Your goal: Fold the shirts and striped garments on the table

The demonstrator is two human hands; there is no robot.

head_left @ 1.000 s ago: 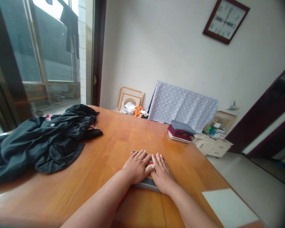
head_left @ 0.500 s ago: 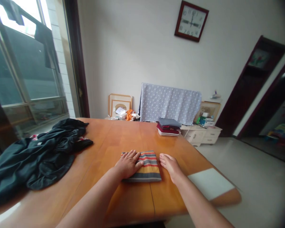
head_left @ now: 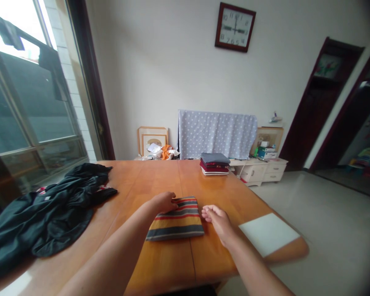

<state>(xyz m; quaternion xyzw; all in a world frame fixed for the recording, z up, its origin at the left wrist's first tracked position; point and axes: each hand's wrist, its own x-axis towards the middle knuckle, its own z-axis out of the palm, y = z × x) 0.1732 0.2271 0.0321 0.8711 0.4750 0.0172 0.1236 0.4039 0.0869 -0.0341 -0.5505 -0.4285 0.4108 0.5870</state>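
Note:
A folded striped garment (head_left: 179,224) in grey, red and mustard lies flat on the wooden table (head_left: 160,267) in front of me. My left hand (head_left: 164,202) is at its far left part, the thumb on top of the cloth and the fingers bent at the far edge; the fingertips are partly hidden. Just off the garment's right side, my right hand (head_left: 218,220) hovers with its fingers curled in, and I see nothing in it.
Dark clothing (head_left: 61,209) lies heaped at the table's left. A stack of folded clothes (head_left: 215,164) stands at the far right edge. A pale sheet (head_left: 269,233) covers part of the near right corner. Behind are a dotted cloth (head_left: 217,133) and a white cabinet (head_left: 273,170).
My left hand has gone from lying flat on the garment to bent fingers at its far left edge. More of the garment's near left shows. My right hand's fingers have curled in.

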